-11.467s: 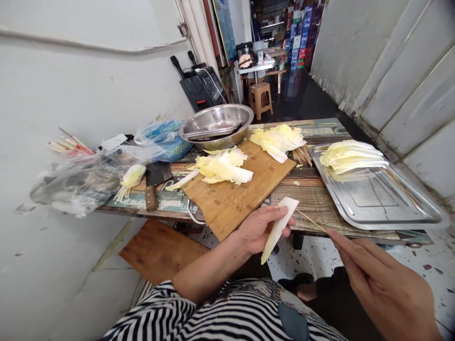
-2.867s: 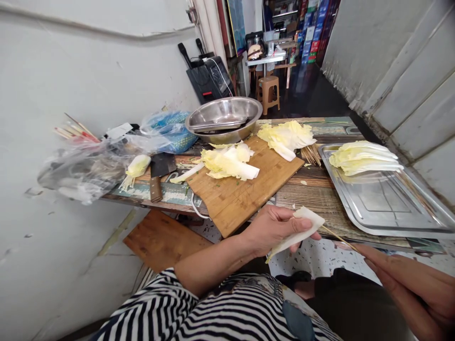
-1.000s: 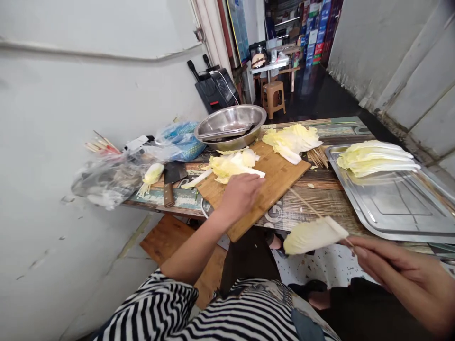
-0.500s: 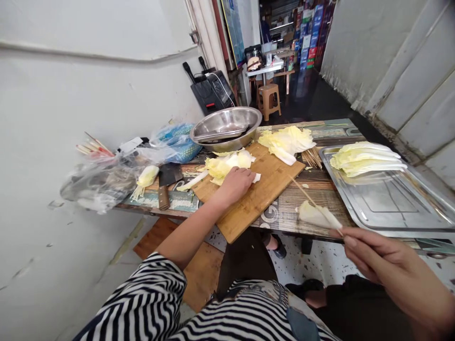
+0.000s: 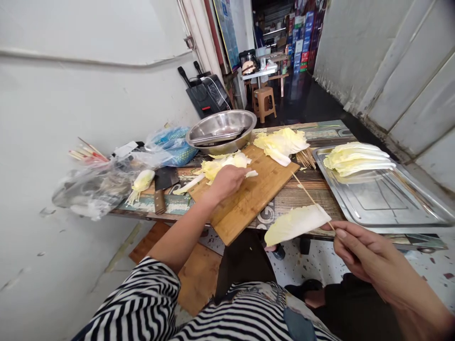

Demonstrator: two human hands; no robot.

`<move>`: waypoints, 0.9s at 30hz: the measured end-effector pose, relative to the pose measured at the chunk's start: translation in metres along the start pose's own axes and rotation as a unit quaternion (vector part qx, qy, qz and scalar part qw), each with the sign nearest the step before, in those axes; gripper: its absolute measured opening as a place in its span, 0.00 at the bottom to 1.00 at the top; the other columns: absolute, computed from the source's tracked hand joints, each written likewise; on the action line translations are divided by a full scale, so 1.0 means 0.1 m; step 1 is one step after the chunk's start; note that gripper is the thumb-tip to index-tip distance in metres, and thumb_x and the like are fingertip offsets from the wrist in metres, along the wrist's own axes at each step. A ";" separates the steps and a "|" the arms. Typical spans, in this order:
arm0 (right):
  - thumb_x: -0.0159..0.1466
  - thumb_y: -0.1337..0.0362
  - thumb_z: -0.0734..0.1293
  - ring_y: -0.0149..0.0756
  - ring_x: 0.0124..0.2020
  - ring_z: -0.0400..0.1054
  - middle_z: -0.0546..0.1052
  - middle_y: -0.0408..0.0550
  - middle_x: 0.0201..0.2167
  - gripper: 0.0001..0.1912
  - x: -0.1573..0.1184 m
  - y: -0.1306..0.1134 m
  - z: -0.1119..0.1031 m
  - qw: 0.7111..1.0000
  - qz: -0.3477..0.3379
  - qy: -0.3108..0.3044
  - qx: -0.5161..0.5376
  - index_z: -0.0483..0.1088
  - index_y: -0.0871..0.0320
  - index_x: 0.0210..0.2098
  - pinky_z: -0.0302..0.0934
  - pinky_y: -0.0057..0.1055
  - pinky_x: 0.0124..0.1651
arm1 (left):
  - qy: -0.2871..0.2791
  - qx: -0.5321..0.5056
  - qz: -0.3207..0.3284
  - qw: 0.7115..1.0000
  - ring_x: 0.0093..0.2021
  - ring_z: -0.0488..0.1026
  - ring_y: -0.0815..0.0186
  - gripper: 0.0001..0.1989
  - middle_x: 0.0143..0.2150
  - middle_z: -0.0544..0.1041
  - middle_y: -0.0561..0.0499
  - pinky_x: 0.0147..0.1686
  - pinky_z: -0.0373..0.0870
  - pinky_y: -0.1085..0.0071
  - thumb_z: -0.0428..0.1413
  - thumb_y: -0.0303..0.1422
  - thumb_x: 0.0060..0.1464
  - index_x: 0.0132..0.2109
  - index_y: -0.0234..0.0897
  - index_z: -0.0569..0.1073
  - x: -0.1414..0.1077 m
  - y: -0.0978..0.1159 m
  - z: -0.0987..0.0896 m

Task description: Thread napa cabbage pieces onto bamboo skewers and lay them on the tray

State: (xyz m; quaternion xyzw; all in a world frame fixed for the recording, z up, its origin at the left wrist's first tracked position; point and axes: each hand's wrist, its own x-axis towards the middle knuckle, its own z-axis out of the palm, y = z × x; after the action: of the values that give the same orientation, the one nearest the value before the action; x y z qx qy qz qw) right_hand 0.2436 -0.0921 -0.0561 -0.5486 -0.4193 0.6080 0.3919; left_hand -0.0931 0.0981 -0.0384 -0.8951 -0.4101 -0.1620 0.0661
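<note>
Right hand (image 5: 369, 253): thin wooden skewer (image 5: 304, 188) through flat, crinkled cabbage leaf (image 5: 297, 223).

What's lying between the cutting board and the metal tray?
Between the cutting board and metal tray, the head view shows a bundle of thin sticks, a small scrap, and cabbage leaves reaching over the board's edge.

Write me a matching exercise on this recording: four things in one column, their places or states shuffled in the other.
Things
1. knife
2. bowl
3. tray
4. skewer

Places or states
A. bears several cabbage leaves
B. held in the right hand, with a single leaf on it
C. lies left of the cutting board, wooden handle toward the person
D. round and silvery, at the far side of the cutting board

Pairs: 1-C, 2-D, 3-A, 4-B
</note>
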 end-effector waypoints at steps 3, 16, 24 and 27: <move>0.58 0.36 0.72 0.21 0.15 0.50 0.67 0.35 0.19 0.31 0.01 -0.01 0.03 1.000 -0.009 0.013 -0.008 0.74 0.53 0.49 0.45 0.20 0.16 | 0.092 -0.028 -0.033 0.995 0.47 0.79 0.60 0.21 0.50 0.83 0.42 0.51 0.71 0.65 0.45 0.32 0.68 0.61 0.35 0.76 -0.01 -0.02 -0.16; 0.59 0.38 0.70 0.29 0.21 0.60 0.69 0.40 0.21 0.28 -0.02 0.02 0.05 0.984 -0.092 0.116 -0.099 0.77 0.55 0.44 0.56 0.25 0.22 | -0.165 -0.079 -0.009 0.983 0.43 0.78 0.59 0.13 0.43 0.83 0.43 0.44 0.65 0.68 0.55 0.39 0.65 0.45 0.36 0.81 0.07 0.09 -0.08; 0.63 0.49 0.69 0.30 0.21 0.62 0.72 0.38 0.21 0.22 -0.11 -0.09 0.11 0.941 -0.208 0.157 -0.216 0.79 0.52 0.51 0.60 0.26 0.25 | -0.089 -0.157 -0.081 0.980 0.30 0.72 0.65 0.20 0.29 0.80 0.49 0.32 0.61 0.73 0.47 0.42 0.65 0.38 0.37 0.80 0.09 0.08 -0.31; 0.63 0.52 0.69 0.34 0.26 0.73 0.79 0.42 0.25 0.14 -0.12 -0.15 0.15 0.923 -0.252 0.156 -0.247 0.82 0.51 0.41 0.68 0.26 0.30 | 0.008 -0.144 -0.111 0.983 0.32 0.75 0.64 0.19 0.31 0.81 0.47 0.33 0.62 0.72 0.47 0.40 0.64 0.35 0.36 0.79 0.10 0.20 -0.48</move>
State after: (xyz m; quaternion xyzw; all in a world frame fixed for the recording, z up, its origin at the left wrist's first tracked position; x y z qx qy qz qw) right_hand 0.2297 -0.0999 -0.0373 -0.5922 -0.6143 0.2732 0.4441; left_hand -0.0833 0.0796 0.0105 -0.8428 -0.4789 -0.2328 -0.0784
